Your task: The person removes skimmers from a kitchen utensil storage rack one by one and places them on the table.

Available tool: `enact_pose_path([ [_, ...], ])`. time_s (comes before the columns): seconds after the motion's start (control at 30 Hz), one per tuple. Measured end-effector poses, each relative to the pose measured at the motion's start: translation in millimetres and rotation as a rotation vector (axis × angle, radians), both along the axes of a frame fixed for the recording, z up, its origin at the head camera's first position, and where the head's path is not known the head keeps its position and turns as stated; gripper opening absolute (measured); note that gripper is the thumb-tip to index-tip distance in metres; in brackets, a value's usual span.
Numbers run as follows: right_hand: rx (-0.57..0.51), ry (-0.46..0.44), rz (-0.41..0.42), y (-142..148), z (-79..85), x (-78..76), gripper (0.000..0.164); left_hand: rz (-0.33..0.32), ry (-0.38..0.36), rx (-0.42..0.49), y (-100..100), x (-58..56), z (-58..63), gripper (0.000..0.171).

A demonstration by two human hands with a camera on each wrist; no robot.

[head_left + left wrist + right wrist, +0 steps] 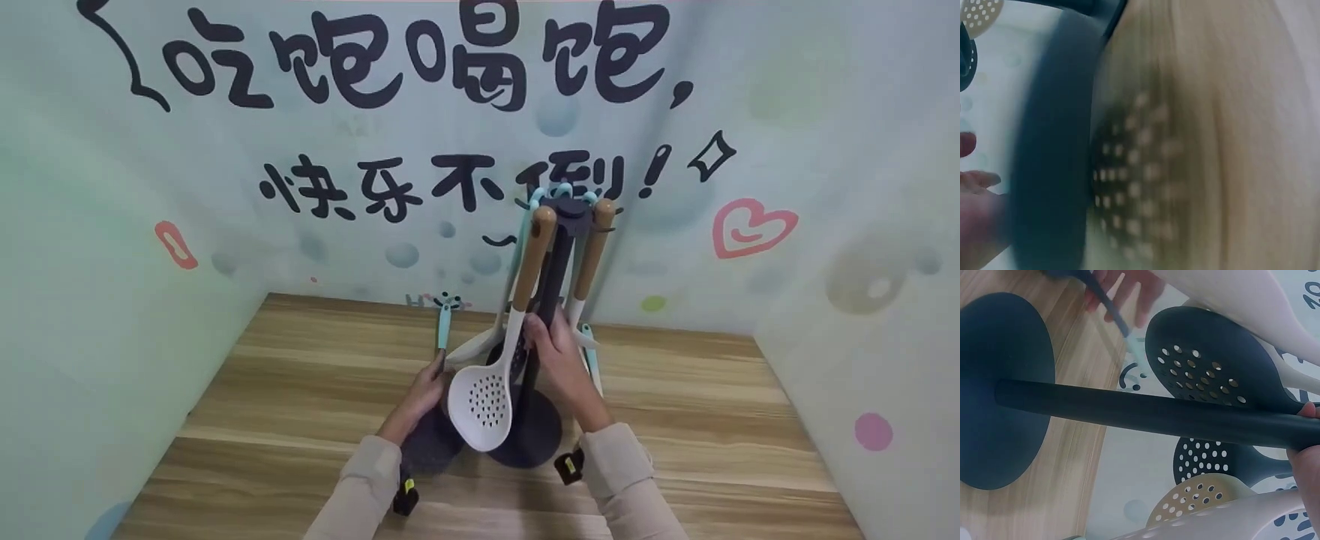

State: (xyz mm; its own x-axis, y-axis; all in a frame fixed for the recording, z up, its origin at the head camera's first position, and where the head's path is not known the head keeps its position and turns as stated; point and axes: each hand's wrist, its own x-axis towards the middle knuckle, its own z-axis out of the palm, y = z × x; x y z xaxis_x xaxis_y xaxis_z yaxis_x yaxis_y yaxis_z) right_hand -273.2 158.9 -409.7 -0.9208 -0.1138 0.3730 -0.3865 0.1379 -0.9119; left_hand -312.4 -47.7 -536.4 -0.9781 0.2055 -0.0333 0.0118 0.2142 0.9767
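In the head view my left hand [421, 394] holds a dark skimmer with a mint handle [444, 328] by its shaft, left of a utensil stand. The skimmer's dark head [433, 444] hangs low, and the left wrist view shows it close and blurred, with light dots beside its rim. My right hand [559, 358] grips the dark pole of the stand [1145, 409], which rises from a round base [534, 442]. From the stand's top hangs a white skimmer [481, 405] with a wooden handle. In the right wrist view, a dark slotted spoon [1213, 354] hangs beside the pole.
Another wooden-handled utensil [591, 259] and a mint-handled one [590, 352] hang on the right side. A beige skimmer [1196, 492] shows in the right wrist view. The wooden tabletop [697, 420] ends at a printed backdrop [420, 255].
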Motion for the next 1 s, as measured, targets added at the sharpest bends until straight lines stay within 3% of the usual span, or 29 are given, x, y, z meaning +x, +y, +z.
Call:
enact_pose_path([
  [0.17,0.006,-0.01,0.002,-0.4,0.3,1.1,0.017,-0.137,0.058,-0.1,-7.4,8.2,-0.8,0.055],
  [0.37,0.014,-0.033,-0.005,-1.0,2.4,2.2,0.017,-0.267,0.052,-0.41,-11.6,25.8,5.9,0.067],
  [0.63,0.001,-0.042,-0.006,-1.5,3.1,2.4,0.017,-0.281,0.026,-0.687,-6.6,45.3,16.9,0.073],
  [0.8,0.002,-0.042,0.015,-1.8,5.6,3.4,0.012,-0.293,0.046,-0.743,-4.3,51.2,22.2,0.071],
  [1.0,0.013,-0.052,0.01,-6.3,22.6,16.6,0.011,-0.29,0.043,-0.771,-3.9,55.1,24.3,0.071],
])
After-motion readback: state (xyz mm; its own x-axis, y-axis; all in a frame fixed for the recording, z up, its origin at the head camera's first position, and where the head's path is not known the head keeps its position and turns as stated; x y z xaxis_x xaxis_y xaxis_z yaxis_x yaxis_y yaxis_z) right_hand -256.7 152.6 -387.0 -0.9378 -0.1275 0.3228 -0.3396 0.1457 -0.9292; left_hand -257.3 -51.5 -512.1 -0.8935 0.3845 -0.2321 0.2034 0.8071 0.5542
